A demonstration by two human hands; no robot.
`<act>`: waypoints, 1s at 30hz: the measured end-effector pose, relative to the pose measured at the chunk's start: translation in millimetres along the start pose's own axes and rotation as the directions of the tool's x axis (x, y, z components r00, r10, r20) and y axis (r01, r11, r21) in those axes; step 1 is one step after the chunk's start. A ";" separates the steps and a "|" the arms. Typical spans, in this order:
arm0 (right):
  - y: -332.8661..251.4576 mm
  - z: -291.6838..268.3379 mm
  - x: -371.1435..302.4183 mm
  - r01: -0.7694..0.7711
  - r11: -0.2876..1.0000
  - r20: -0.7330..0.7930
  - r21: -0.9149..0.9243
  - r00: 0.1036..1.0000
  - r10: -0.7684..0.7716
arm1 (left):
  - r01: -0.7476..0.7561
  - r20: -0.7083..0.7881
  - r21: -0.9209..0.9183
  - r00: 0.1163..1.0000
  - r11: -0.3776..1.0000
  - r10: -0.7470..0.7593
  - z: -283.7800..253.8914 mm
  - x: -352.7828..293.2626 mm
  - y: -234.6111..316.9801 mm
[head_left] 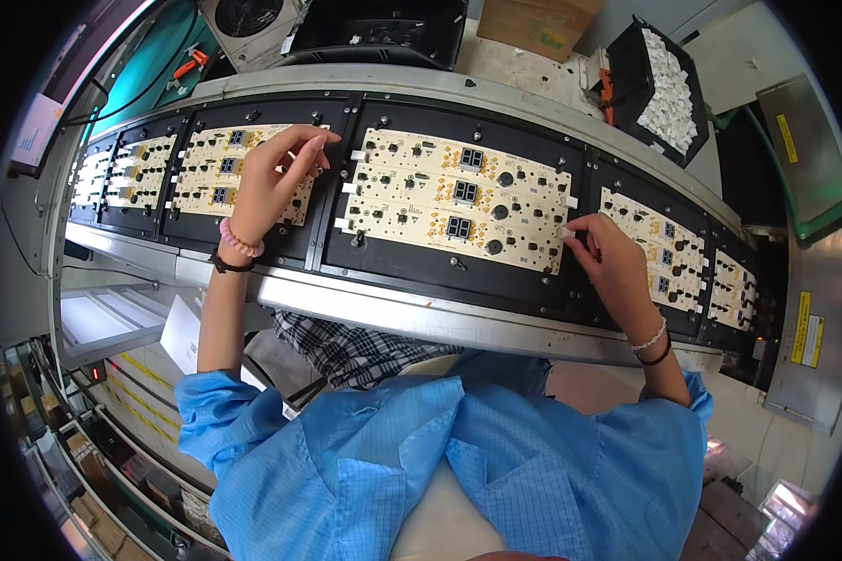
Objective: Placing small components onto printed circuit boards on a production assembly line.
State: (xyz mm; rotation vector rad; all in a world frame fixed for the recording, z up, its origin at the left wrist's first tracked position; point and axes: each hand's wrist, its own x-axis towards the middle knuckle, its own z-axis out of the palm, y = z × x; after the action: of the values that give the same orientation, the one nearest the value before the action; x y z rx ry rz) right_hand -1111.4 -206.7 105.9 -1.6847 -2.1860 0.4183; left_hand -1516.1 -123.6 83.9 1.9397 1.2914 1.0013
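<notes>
In a black carrier frame (477, 273) before me lies a cream circuit board panel (412, 201) in three rows, each with a black two-digit display (465, 192) and small black parts. My right hand (613, 266) is at the panel's right edge, thumb and forefinger pinched around a small white connector at the lowest row. Another white connector (573, 202) sticks out above it. My left hand (276, 178) hovers over the right part of the neighbouring board panel (192, 178), fingers curled, thumb close to the forefinger. Whatever it may hold is hidden.
Further carriers with board panels (664, 248) continue along the metal-edged line on both sides. Beyond it stand a black bin of white parts (669, 98), a black tray (374, 37), a cardboard box (538, 23) and an orange-handled tool (190, 64). A metal cabinet (805, 234) flanks the right.
</notes>
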 end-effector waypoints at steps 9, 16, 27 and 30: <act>2.8 1.0 1.5 -0.042 0.998 0.012 0.036 0.999 0.041 | 0.008 0.022 0.012 1.000 1.000 -0.008 -4.4 1.9 1.3; -0.6 -4.2 6.8 -0.024 0.999 0.039 0.024 0.999 0.023 | 0.031 0.036 0.015 0.999 0.999 -0.032 -7.4 -0.9 -2.3; 12.0 -0.2 5.6 0.038 0.998 0.041 0.042 0.998 -0.040 | 0.068 0.009 0.034 0.998 0.997 -0.069 -12.4 -1.2 -7.7; 35.4 -26.2 19.1 -0.139 0.849 0.187 0.509 0.981 0.049 | 0.073 -0.006 0.033 0.997 0.997 -0.073 -12.9 1.2 -9.6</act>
State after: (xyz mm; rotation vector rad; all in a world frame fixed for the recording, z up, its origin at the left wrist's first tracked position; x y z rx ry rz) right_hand -1073.6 -178.9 115.8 -1.4870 -1.8580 1.1070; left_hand -1531.2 -118.3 83.5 1.9012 1.3791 0.9543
